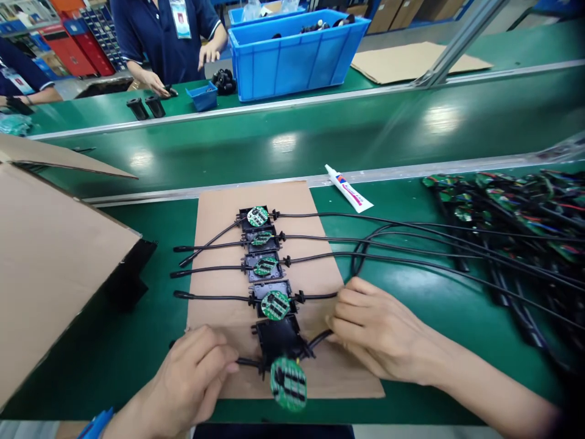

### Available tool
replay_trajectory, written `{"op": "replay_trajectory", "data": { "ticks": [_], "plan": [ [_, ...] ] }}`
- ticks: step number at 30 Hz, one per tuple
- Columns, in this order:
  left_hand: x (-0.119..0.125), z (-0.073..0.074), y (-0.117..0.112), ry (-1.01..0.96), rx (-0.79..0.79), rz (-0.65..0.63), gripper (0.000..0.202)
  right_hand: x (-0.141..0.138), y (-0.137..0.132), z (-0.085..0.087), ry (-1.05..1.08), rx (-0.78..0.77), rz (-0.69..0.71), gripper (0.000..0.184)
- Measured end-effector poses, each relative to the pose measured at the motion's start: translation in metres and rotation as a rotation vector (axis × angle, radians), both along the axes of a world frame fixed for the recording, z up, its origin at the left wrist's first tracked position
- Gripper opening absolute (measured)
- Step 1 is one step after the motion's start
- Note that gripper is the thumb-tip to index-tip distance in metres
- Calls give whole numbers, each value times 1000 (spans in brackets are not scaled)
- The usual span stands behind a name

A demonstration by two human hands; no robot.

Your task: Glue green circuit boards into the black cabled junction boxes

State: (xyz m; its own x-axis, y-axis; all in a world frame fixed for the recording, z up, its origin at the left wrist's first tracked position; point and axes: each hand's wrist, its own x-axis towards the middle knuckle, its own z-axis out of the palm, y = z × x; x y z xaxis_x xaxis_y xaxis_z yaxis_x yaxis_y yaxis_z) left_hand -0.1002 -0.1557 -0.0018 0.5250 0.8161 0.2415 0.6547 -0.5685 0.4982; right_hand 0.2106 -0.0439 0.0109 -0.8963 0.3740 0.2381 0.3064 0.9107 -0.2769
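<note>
On a cardboard sheet (219, 213) on the green tabletop (457, 311), the left hand (192, 378) pinches the left cable (249, 363) and the right hand (379, 332) the right cable (319, 337) of the nearest black housing (278, 338). Its round green circuit board (289, 383) hangs out in front. Four more housings (266, 266) line up behind.

A white glue tube (350, 189) lies just above centre, and a tangled pile of circuit boards and wires (503, 207) fills the right edge. A big cardboard box (50, 262) juts in at the left. Along the top stand a large blue bin (292, 61), a small blue tray (203, 97) and two black cylinders (137, 108), beside a person in dark blue (158, 36).
</note>
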Motion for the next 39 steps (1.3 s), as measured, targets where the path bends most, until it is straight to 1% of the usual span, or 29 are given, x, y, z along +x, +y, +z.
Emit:
{"op": "replay_trajectory", "data": {
  "ticks": [4, 6, 8, 10, 12, 14, 16, 18, 20, 23, 26, 27, 29, 32, 34, 35, 36, 37, 39],
  "plan": [
    [-4, -3, -6, 12, -37, 117, 14, 4, -2, -5, -48, 20, -80, 30],
    [-2, -6, -5, 65, -56, 180, 10, 4, -4, -7, -75, -4, -103, 30],
    [1, -7, -5, 103, -67, 211, 10, 5, -4, -8, -97, -48, -115, 29],
    [5, -6, -5, 87, -60, 210, 10, 8, -4, -7, -111, -102, -124, 28],
    [10, -2, -7, 30, -27, 193, 9, 14, -4, -6, -107, -148, -127, 28],
    [15, 2, -10, -28, 23, 173, 13, 20, -4, -4, -88, -174, -122, 28],
    [21, 3, -12, -41, 43, 145, 15, 25, -5, -4, -83, -174, -130, 28],
    [25, 1, -12, 23, 13, 132, 12, 27, -6, -3, -107, -165, -158, 28],
    [26, -3, -9, 134, -21, 149, 13, 26, -7, -3, -150, -163, -191, 28],
    [20, -8, -3, 231, -27, 195, 16, 19, -7, -2, -189, -186, -218, 24],
    [8, -7, 1, 245, -13, 227, 15, 12, -6, -1, -185, -218, -221, 16],
    [5, -6, 2, 245, -9, 235, 14, 10, -7, 0, -182, -231, -215, 14],
    [-2, -2, 1, 246, -25, 224, 15, 7, -10, 2, -186, -268, -180, 14],
    [-9, 8, 2, 228, -128, 147, 14, 4, -14, 11, -215, -346, -114, 20],
    [-11, 17, 9, 195, -174, 116, 9, 5, -3, 18, -219, -390, -91, 18],
    [-11, 22, 16, 179, -167, 123, 7, 7, 9, 22, -202, -393, -102, 18],
    [-9, 26, 25, 168, -143, 132, 10, 9, 25, 25, -172, -372, -137, 19],
    [-7, 30, 36, 160, -105, 138, 17, 11, 46, 27, -133, -323, -201, 21],
    [3, 35, 61, 162, -14, 123, 35, 17, 96, 30, -58, -157, -403, 23]
  ]
}}
